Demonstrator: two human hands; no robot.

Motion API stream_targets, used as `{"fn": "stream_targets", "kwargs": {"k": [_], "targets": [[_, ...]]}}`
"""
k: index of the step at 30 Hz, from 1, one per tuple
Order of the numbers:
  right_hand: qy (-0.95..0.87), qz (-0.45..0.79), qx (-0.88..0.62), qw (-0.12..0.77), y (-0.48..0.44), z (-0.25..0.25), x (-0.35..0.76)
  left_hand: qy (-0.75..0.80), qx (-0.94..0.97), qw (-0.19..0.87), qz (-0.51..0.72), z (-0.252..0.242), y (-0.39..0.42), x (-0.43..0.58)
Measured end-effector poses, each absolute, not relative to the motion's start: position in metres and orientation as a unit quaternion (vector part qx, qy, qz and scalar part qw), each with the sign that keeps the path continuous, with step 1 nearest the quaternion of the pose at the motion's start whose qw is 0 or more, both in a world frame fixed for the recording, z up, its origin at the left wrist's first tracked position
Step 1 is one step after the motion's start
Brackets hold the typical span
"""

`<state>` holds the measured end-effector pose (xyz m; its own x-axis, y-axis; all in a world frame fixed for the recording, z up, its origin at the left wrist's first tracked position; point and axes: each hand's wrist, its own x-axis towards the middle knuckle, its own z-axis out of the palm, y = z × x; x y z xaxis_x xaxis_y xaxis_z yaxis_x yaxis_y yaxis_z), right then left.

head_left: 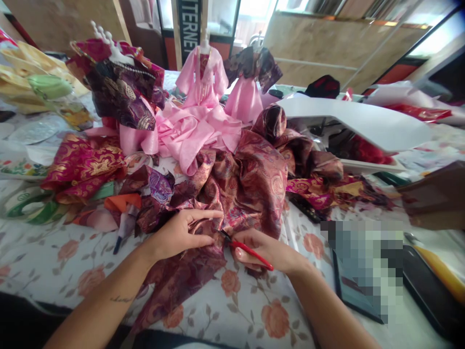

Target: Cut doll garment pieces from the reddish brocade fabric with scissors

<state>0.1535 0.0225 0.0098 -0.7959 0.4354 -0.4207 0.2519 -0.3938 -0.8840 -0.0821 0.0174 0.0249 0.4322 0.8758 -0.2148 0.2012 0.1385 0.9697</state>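
Observation:
My left hand (187, 232) holds a bunch of coppery maroon brocade fabric (254, 179), thumb and forefinger stretched towards its fold. My right hand (265, 252) is closed around red-handled scissors (253, 255). Their dark blades point left and meet the cloth close to my left fingertips. A loose pointed flap of the same brocade hangs down towards me over the flowered tablecloth (203, 303). Most of the fabric lies heaped beyond my hands. Folds hide some of my left fingers, and the scissors' far handle is covered by my right hand.
Several dress forms stand behind, among them one in a pink robe (203, 77). Magenta-gold brocade (85, 167) and clear tape rolls (34, 206) lie left. On the right are fabric scraps (337, 191), a white box (385, 165), a tablet-like device (358, 286) and a black phone-shaped object (432, 291).

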Motion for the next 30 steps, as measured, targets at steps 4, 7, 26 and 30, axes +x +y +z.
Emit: {"fn": "stream_targets", "kwargs": {"k": [4,7,26,30], "targets": [[-0.536,0.78,-0.318,0.055,0.024,0.011,0.153,0.455,0.591,0.606,0.276,0.024,0.017,-0.082],[-0.543,0.767,-0.338,0.049,0.024,0.013,0.153,0.458,0.595,0.604,0.268,0.024,0.017,-0.082],[-0.567,0.751,-0.336,0.041,0.025,0.016,0.152,0.439,0.604,0.617,0.249,0.014,0.016,-0.085],[-0.567,0.751,-0.337,0.044,0.024,0.016,0.153,0.442,0.605,0.614,0.245,0.013,0.017,-0.086]]}}
